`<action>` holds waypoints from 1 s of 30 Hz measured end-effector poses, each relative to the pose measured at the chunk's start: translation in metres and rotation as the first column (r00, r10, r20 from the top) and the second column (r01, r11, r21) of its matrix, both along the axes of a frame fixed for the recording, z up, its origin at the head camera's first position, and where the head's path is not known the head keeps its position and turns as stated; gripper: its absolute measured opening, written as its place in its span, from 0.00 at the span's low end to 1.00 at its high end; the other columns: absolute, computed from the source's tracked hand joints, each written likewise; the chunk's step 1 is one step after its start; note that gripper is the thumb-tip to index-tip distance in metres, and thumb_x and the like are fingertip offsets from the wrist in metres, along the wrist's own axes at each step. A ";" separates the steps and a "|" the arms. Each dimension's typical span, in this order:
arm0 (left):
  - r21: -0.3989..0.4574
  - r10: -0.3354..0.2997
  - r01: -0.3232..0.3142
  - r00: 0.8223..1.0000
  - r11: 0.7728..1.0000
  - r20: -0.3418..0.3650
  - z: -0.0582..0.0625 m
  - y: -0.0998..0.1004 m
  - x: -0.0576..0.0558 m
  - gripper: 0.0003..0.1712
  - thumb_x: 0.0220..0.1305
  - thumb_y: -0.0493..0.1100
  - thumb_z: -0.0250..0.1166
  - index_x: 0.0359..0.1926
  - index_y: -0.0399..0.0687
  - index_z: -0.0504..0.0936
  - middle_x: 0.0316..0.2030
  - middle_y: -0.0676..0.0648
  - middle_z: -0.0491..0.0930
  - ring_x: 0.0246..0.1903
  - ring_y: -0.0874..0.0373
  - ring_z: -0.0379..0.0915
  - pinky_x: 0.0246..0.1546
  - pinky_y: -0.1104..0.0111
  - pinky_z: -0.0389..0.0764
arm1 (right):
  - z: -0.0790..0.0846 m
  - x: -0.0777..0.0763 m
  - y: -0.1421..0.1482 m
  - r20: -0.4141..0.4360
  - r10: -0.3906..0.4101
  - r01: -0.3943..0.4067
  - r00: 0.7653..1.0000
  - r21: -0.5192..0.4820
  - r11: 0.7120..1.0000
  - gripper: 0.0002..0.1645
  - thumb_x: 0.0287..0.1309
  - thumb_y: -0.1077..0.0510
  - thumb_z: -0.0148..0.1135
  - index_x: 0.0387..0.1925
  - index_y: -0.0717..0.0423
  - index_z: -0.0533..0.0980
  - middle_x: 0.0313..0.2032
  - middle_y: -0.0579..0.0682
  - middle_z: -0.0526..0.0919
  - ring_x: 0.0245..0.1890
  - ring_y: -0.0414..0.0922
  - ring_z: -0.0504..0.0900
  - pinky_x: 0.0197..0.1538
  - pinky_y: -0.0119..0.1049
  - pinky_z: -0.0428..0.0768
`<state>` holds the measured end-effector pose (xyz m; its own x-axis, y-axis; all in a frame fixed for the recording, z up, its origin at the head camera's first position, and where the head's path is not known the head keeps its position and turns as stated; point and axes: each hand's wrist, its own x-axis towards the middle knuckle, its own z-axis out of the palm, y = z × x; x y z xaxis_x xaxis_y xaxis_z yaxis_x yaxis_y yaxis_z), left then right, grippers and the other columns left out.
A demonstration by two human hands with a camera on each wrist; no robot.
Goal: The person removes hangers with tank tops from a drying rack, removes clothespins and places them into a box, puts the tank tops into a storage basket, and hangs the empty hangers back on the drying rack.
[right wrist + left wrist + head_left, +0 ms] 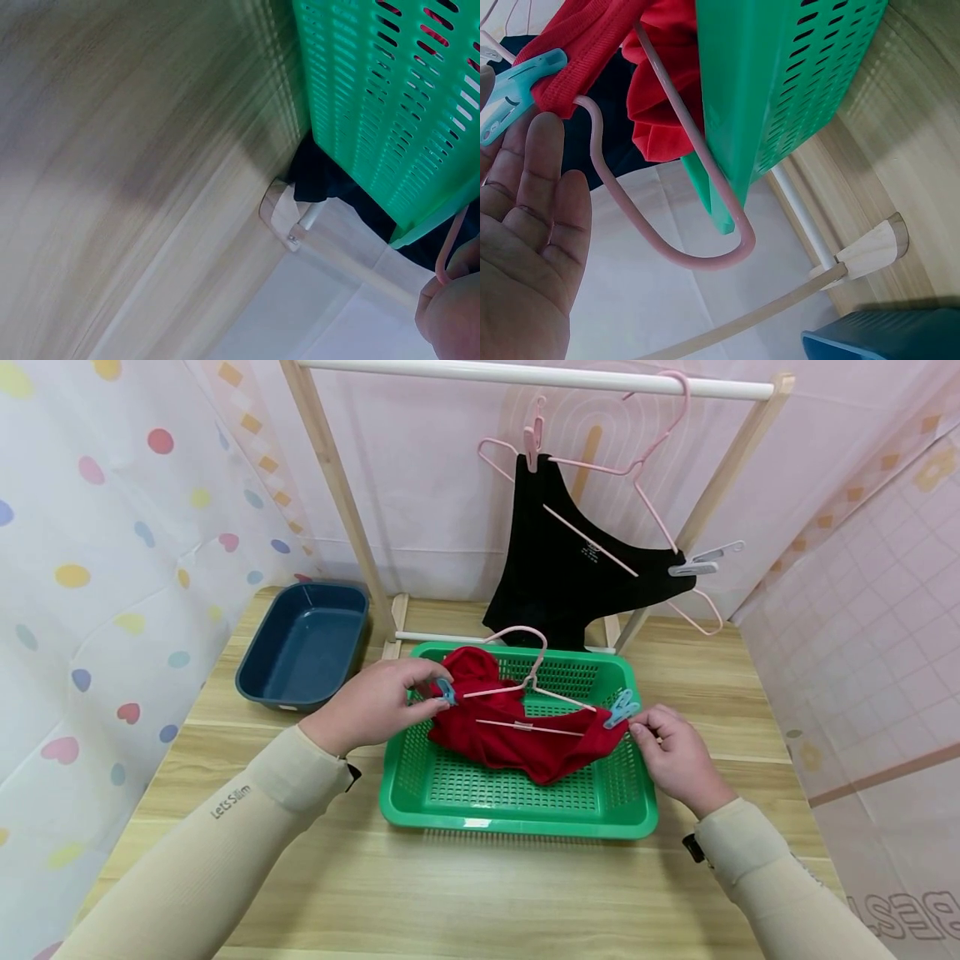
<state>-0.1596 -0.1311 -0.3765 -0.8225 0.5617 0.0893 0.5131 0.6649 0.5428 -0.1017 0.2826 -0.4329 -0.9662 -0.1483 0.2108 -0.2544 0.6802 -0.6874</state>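
Note:
A red garment (pixel 525 752) hangs on a pink hanger (pixel 532 680) over the green basket (pixel 517 823). My left hand (pixel 382 702) pinches a blue clothespin (pixel 447 692) at the garment's left end, thumb and forefinger on it. In the left wrist view this clothespin (pixel 525 90) sits across the red strap beside the hanger's bent end. A second blue clothespin (pixel 622 708) clips the right end. Just beyond it, my right hand (pixel 673 756) grips the hanger's right tip; the right wrist view shows the pink hanger (pixel 450 244) entering between the fingers.
Behind the basket stands a rack with a white bar (pixel 540 378) and wooden posts. From it hangs a black garment (pixel 562 560) on a pink hanger, held by a pink clothespin (pixel 533 443) and a grey clothespin (pixel 693 568). A dark blue tub (pixel 303 647) stands left.

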 end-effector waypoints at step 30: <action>0.036 0.011 -0.011 1.000 0.999 0.018 0.001 -0.001 0.000 0.10 0.71 0.46 0.71 0.50 0.53 0.87 0.38 0.55 0.88 0.40 0.61 0.83 0.41 0.62 0.82 | 0.000 0.002 -0.001 0.002 -0.019 0.019 1.000 0.003 1.000 0.10 0.74 0.65 0.60 0.36 0.59 0.84 0.36 0.50 0.83 0.39 0.38 0.72 0.41 0.30 0.74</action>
